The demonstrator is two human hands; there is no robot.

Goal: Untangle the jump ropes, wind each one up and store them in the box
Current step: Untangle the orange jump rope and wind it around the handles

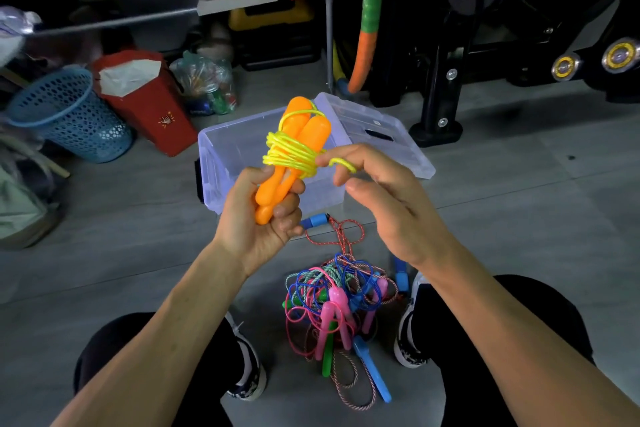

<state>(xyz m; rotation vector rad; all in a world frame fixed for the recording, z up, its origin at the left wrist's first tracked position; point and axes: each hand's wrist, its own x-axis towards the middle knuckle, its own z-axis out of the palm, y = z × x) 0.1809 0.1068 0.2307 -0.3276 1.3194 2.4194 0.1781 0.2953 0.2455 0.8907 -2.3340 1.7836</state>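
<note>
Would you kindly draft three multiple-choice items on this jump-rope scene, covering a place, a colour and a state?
1. Where does the tangled pile of ropes lie?
A. inside the clear box
B. on the floor between the person's shoes
C. in the blue basket

2. What colour are the handles of the rope being wound?
A. orange
B. pink
C. green

3. What is the state of the clear box?
A. lid shut
B. full of ropes
C. open, no rope seen inside

Answers: 1 B, the pile sits on the grey floor between the shoes. 2 A, the left hand grips two orange handles wrapped in yellow rope. 3 C, its lid lies behind it.
</note>
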